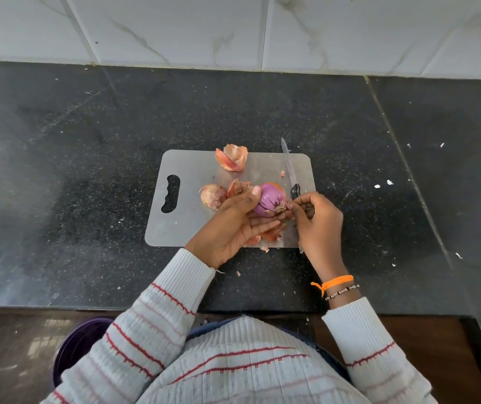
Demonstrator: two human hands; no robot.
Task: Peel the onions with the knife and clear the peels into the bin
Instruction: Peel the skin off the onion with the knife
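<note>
My left hand (230, 225) cups a purple, mostly peeled onion (268, 199) just above the grey cutting board (186, 223). My right hand (318, 225) holds the knife (289, 170), whose blade points away over the board's far right corner, while its fingertips pinch a strip of dry skin at the onion's end. A second onion (212, 196), still in its papery skin, lies on the board to the left. Loose orange peels (232, 158) rest at the board's far edge, with more peels (268, 235) under my hands.
The board lies on a dark speckled stone counter (87, 170) backed by a white tiled wall (233, 27). A purple bin (79, 342) stands on the floor below the counter's front edge, at my left, partly hidden by my sleeve. Small peel scraps dot the counter.
</note>
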